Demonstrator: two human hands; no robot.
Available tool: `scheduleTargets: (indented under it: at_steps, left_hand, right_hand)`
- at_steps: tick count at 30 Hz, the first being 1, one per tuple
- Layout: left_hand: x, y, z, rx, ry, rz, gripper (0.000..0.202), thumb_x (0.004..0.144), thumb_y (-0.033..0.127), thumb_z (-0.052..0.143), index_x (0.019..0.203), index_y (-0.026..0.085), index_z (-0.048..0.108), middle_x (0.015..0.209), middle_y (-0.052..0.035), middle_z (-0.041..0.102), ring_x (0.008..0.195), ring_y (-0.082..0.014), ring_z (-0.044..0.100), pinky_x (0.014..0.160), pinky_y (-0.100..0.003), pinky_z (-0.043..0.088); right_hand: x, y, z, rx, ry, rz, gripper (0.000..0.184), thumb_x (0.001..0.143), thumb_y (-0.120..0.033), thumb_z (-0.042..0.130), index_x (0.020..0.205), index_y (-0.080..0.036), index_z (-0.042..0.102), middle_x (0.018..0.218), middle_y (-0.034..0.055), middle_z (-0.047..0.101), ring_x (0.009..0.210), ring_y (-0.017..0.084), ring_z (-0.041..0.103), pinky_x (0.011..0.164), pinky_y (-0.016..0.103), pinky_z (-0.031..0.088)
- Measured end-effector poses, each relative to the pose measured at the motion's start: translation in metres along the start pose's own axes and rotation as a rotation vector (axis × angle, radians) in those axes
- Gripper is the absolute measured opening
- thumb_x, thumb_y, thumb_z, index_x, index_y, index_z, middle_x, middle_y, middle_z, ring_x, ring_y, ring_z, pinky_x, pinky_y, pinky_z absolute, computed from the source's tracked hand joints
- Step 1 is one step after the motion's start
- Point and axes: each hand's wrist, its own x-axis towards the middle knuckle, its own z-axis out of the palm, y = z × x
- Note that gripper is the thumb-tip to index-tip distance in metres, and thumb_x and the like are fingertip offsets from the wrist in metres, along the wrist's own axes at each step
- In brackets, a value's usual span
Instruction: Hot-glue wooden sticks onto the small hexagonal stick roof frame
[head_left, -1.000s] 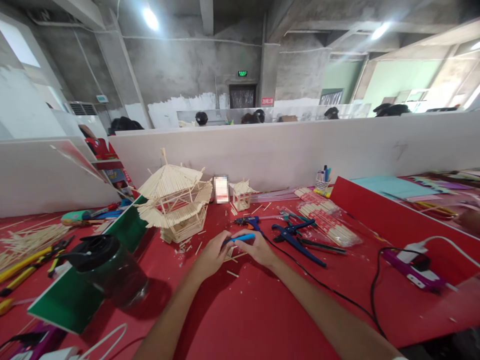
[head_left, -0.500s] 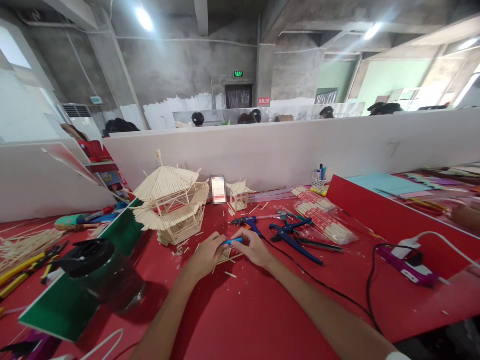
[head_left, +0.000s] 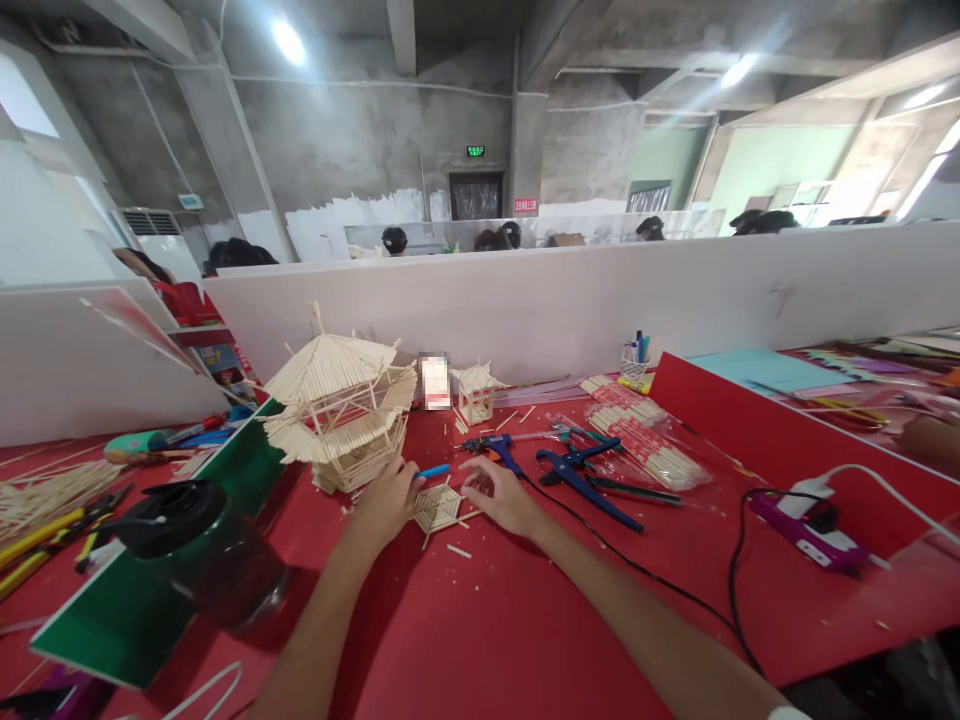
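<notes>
My left hand (head_left: pixel 386 502) grips a thin blue tool (head_left: pixel 433 470) whose tip sticks out to the right. My right hand (head_left: pixel 501 498) hovers with fingers spread, fingertips close to a small flat hexagonal piece of wooden sticks (head_left: pixel 438 508) lying on the red table (head_left: pixel 487 620) between both hands. A large stick-built pagoda model (head_left: pixel 339 409) stands just behind my left hand. A tiny stick pavilion (head_left: pixel 476 392) sits farther back near the white partition.
A blue glue gun (head_left: pixel 491 447) with black cord and blue cutters (head_left: pixel 581 470) lie right of my hands. Packets of sticks (head_left: pixel 645 432), a purple tool (head_left: pixel 806 530), a dark jar (head_left: pixel 202 555), a green board (head_left: pixel 150 580) and loose sticks (head_left: pixel 45 495) surround them.
Both hands held the blue tool together over the hexagon. Now my right hand has let go and spread open; my left hand pulled the tool left, uncovering the hexagonal piece.
</notes>
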Motion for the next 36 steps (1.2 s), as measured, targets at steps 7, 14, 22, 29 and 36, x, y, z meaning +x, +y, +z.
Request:
scheduleTargets:
  at_steps: [7, 14, 22, 29, 36]
  left_hand:
    - [-0.005, -0.023, -0.01, 0.166, -0.133, -0.276, 0.025, 0.094, 0.021, 0.043, 0.108, 0.019, 0.063, 0.114, -0.0134, 0.067, 0.103, -0.0269, 0.064, 0.082, -0.036, 0.048]
    - [-0.008, -0.022, -0.002, 0.122, -0.079, -0.259, 0.022, 0.089, 0.021, 0.05, 0.107, 0.018, 0.064, 0.114, -0.0171, 0.065, 0.102, -0.0326, 0.063, 0.08, -0.042, 0.048]
    - [-0.003, 0.011, -0.008, -0.383, -0.06, 0.21, 0.027, 0.096, 0.035, 0.041, 0.1, 0.02, 0.062, 0.099, -0.0066, 0.067, 0.093, -0.0202, 0.061, 0.084, -0.031, 0.044]
    - [-0.004, 0.03, 0.0, -0.497, -0.138, 0.228, 0.025, 0.094, 0.034, 0.047, 0.097, 0.019, 0.068, 0.092, -0.0057, 0.071, 0.081, -0.0188, 0.064, 0.071, -0.026, 0.044]
    - [-0.001, 0.027, 0.004, -0.484, -0.138, 0.2, 0.024, 0.089, 0.028, 0.052, 0.099, 0.019, 0.072, 0.098, -0.0086, 0.074, 0.09, -0.0223, 0.066, 0.079, -0.029, 0.046]
  right_hand:
    - [-0.003, -0.005, -0.008, -0.402, -0.257, -0.143, 0.007, 0.085, -0.024, 0.066, 0.088, -0.019, 0.071, 0.084, 0.0035, 0.068, 0.08, 0.016, 0.059, 0.074, 0.026, 0.042]
    - [-0.004, 0.003, -0.007, -0.484, -0.323, -0.227, 0.006, 0.086, -0.023, 0.066, 0.088, -0.02, 0.071, 0.086, 0.0037, 0.069, 0.085, 0.018, 0.06, 0.079, 0.029, 0.042]
    - [-0.002, 0.002, -0.01, -0.497, -0.261, -0.309, 0.01, 0.093, -0.02, 0.057, 0.093, -0.017, 0.067, 0.09, 0.0054, 0.065, 0.086, 0.017, 0.059, 0.08, 0.028, 0.044]
    - [-0.002, -0.01, -0.015, -0.609, -0.164, -0.335, 0.012, 0.096, -0.02, 0.052, 0.095, -0.017, 0.064, 0.094, 0.0055, 0.063, 0.088, 0.018, 0.056, 0.081, 0.03, 0.043]
    - [-0.001, -0.008, -0.014, -0.744, -0.196, -0.38, 0.011, 0.096, -0.018, 0.051, 0.096, -0.017, 0.062, 0.096, 0.0065, 0.063, 0.087, 0.019, 0.055, 0.081, 0.032, 0.041]
